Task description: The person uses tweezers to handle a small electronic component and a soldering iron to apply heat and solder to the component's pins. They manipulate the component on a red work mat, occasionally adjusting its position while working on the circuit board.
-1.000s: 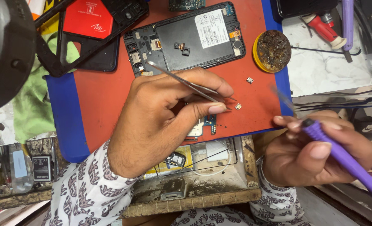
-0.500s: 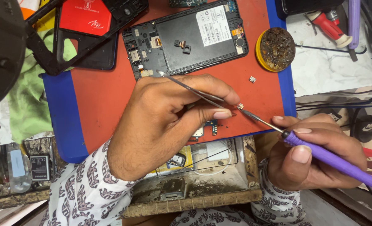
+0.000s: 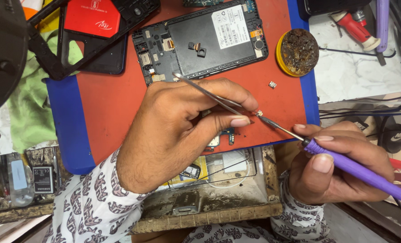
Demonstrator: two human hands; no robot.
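My left hand (image 3: 182, 130) grips metal tweezers (image 3: 209, 94), whose tips pinch a tiny metal component (image 3: 259, 113) just above the red mat (image 3: 115, 99). My right hand (image 3: 340, 166) holds a purple-handled soldering iron (image 3: 358, 168); its metal tip touches the component from the right. Under my left fingers a small circuit board (image 3: 223, 137) lies partly hidden. An opened phone (image 3: 200, 40) with its back removed lies face down at the top of the mat.
A yellow tin of dark flux (image 3: 298, 51) sits at the mat's right edge, with a small loose part (image 3: 272, 84) beside it. A red phone case (image 3: 92, 27) lies top left. A wooden tray of parts (image 3: 218, 189) sits below. Cables run on the right.
The soldering iron's tip has moved left and up to meet the component in the tweezers. My left hand has held almost still.
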